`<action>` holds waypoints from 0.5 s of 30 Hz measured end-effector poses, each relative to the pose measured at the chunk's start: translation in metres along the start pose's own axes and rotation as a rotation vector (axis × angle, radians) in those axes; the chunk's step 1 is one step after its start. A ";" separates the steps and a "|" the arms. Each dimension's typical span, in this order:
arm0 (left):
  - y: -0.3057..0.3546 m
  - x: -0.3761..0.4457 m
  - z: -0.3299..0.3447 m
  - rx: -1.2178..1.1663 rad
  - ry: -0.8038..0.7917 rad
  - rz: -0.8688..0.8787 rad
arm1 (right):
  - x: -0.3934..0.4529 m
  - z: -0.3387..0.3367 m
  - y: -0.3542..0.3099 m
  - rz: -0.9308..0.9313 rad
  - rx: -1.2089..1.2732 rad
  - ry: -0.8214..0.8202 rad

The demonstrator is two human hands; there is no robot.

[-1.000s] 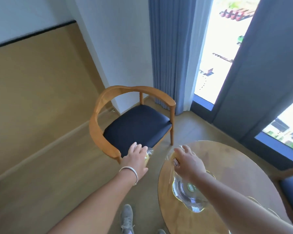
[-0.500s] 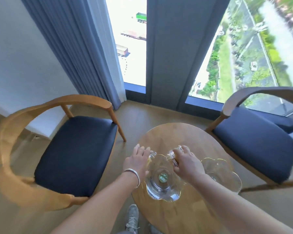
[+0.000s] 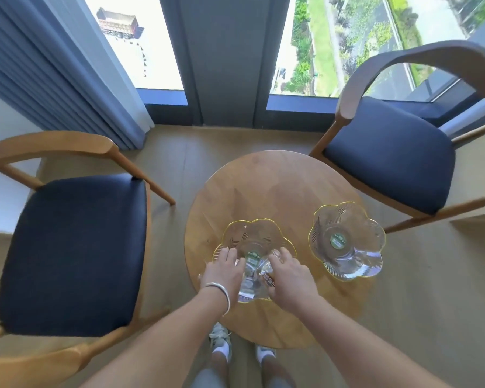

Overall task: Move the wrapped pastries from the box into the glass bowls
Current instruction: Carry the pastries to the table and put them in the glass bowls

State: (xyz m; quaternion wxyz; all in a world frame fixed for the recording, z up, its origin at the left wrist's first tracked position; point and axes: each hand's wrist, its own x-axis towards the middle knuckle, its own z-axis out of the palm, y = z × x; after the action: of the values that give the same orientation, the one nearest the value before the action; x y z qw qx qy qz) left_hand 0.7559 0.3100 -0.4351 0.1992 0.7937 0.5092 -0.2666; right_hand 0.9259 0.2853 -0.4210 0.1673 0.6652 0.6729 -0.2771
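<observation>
Two flower-shaped glass bowls with gold rims stand on the round wooden table (image 3: 275, 177). Both of my hands are lowered into the left bowl (image 3: 252, 231). My right hand (image 3: 289, 273) grips a clear-wrapped pastry (image 3: 268, 280) with a red label, low inside that bowl. My left hand (image 3: 224, 271) is curled over another clear wrapper (image 3: 247, 287), which its fingers mostly hide. The right bowl (image 3: 347, 242) holds only a green sticker at its bottom. The box is not in view.
A wooden armchair with a dark blue seat (image 3: 73, 247) stands left of the table, and a second one (image 3: 389, 152) at the back right. Blue curtains and floor-length windows are behind. My feet (image 3: 221, 343) are at the table's near edge.
The view has swung right from the left chair to the table. Both hands, each carrying a wrapped pastry, have come down into the left bowl.
</observation>
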 end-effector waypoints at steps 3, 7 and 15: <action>0.003 0.007 0.013 0.043 -0.007 -0.006 | 0.006 0.017 -0.003 0.006 -0.033 0.005; 0.009 0.014 0.023 0.038 0.062 -0.023 | 0.016 0.032 -0.008 0.064 -0.042 0.021; 0.017 0.026 0.029 -0.021 0.142 0.113 | 0.031 0.046 0.001 0.088 -0.054 0.039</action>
State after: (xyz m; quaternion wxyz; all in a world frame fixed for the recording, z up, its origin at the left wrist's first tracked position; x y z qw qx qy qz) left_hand 0.7735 0.3045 -0.4736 0.1856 0.8359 0.4794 -0.1925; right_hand 0.9181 0.2830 -0.4763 0.1842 0.6946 0.6533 -0.2383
